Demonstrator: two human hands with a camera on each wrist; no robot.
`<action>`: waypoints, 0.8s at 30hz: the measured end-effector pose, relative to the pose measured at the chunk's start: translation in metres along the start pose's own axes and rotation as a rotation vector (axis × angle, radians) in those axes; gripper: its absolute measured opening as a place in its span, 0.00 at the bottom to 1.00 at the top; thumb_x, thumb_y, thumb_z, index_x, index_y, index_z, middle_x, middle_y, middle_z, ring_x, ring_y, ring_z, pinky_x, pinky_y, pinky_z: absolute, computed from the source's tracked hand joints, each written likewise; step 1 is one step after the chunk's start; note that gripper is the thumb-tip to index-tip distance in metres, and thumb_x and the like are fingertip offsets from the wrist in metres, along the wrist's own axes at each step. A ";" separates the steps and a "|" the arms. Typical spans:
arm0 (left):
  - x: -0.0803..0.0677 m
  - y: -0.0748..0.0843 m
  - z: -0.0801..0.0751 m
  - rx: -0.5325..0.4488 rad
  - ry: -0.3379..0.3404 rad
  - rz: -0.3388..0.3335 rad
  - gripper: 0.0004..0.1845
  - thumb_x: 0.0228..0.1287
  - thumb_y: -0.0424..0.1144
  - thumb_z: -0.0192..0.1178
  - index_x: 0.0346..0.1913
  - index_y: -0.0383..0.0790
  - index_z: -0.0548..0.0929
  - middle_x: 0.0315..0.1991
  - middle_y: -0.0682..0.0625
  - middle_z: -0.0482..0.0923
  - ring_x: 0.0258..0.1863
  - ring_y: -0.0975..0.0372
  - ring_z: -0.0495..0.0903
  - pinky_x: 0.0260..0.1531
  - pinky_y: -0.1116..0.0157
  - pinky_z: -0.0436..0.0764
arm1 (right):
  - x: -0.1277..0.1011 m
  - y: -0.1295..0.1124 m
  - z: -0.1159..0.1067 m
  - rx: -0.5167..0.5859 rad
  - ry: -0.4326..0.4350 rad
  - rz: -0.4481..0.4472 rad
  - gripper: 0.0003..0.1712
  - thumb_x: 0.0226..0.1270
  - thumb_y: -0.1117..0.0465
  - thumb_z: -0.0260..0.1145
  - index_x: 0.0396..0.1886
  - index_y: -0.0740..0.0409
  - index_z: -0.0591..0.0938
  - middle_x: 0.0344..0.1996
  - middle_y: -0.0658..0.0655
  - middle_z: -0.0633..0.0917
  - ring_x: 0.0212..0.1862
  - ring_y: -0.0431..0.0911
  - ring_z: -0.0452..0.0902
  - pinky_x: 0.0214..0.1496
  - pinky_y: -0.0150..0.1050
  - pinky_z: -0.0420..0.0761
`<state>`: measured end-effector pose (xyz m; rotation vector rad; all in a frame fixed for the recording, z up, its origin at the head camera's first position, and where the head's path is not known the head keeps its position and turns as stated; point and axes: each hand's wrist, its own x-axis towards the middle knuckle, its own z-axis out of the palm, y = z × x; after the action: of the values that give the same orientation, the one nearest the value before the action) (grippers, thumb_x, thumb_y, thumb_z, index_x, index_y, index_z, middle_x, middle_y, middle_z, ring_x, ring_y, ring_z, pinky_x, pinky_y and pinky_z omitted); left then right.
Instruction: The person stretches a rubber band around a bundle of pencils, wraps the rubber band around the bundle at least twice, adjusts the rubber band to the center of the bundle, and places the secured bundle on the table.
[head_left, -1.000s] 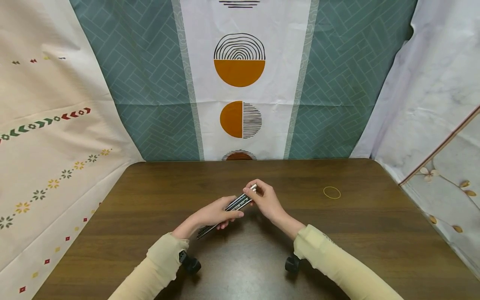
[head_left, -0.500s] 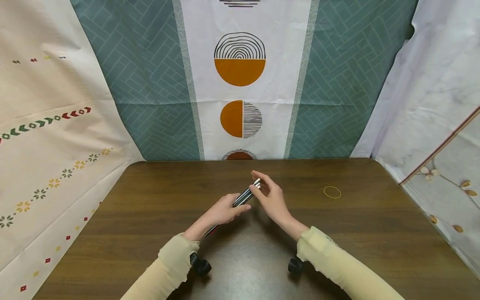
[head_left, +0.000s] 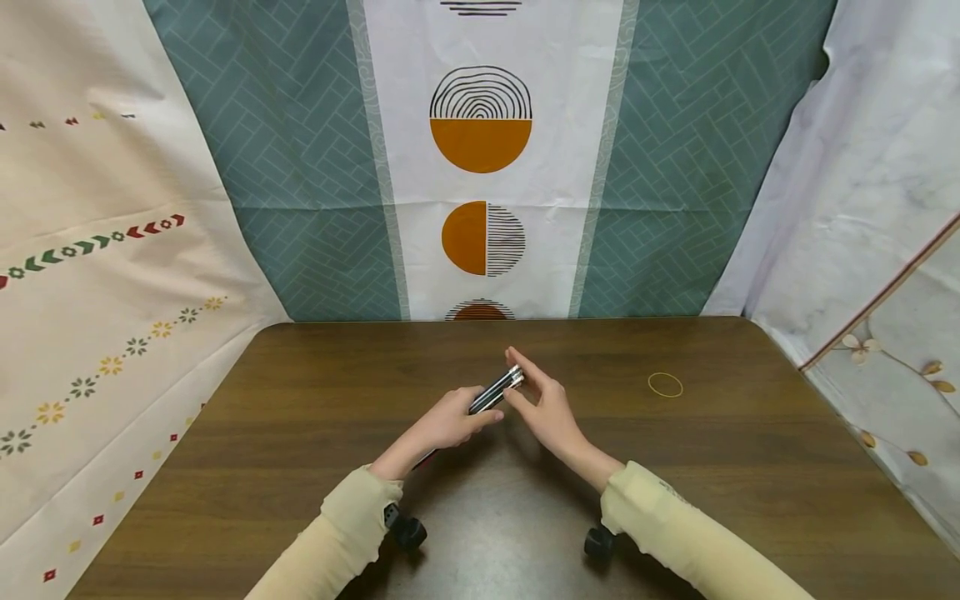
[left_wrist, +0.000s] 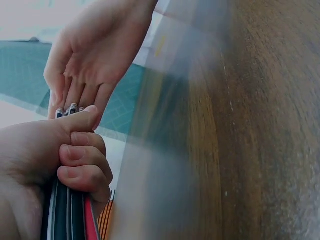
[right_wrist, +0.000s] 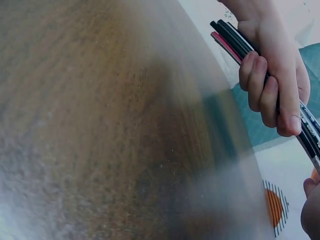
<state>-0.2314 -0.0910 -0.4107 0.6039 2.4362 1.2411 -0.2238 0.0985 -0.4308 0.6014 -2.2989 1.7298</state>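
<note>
A bundle of several dark pencils [head_left: 491, 396] with silver ends slants up and away above the table. My left hand [head_left: 448, 421] grips the bundle around its middle, thumb lying along the top. In the left wrist view one red pencil [left_wrist: 91, 217] shows among the black ones. The right hand [head_left: 553, 414] is at the silver ends, its fingers fairly straight and its palm facing them. Its fingers lie behind the ends in the left wrist view; whether they touch cannot be told. In the right wrist view the pencils' other ends [right_wrist: 227, 32] stick out past the left hand.
A thin yellow rubber band [head_left: 665, 373] lies on the brown wooden table [head_left: 360, 358], right of the hands. Patterned cloths [head_left: 660, 183] hang behind and at both sides. Each wrist wears a small black camera [head_left: 410, 533].
Both hands and the pencils have moved slightly to the right. The right hand's fingers, earlier pinching the silver ends, have let go and straightened around them.
</note>
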 end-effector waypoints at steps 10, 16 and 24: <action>0.005 0.002 0.002 0.040 -0.002 0.036 0.12 0.72 0.44 0.59 0.42 0.35 0.77 0.18 0.53 0.67 0.13 0.65 0.64 0.15 0.70 0.66 | -0.009 -0.002 -0.002 0.026 -0.084 0.029 0.42 0.65 0.73 0.64 0.77 0.54 0.60 0.74 0.62 0.65 0.70 0.60 0.69 0.67 0.53 0.72; 0.007 0.000 0.004 0.053 -0.006 0.053 0.14 0.72 0.46 0.59 0.40 0.36 0.78 0.17 0.53 0.68 0.13 0.65 0.65 0.14 0.71 0.66 | -0.011 0.001 -0.004 0.042 -0.150 -0.002 0.48 0.64 0.72 0.66 0.79 0.57 0.53 0.77 0.62 0.60 0.74 0.58 0.62 0.67 0.54 0.70; 0.009 -0.004 0.009 0.053 0.022 0.071 0.14 0.70 0.45 0.61 0.41 0.36 0.80 0.14 0.54 0.68 0.11 0.66 0.65 0.14 0.71 0.66 | -0.013 -0.001 -0.010 -0.031 -0.161 -0.075 0.44 0.65 0.73 0.64 0.78 0.52 0.59 0.73 0.60 0.67 0.72 0.59 0.66 0.69 0.55 0.68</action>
<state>-0.2355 -0.0827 -0.4201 0.7003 2.4927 1.2202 -0.2121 0.1109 -0.4320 0.8381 -2.3706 1.6648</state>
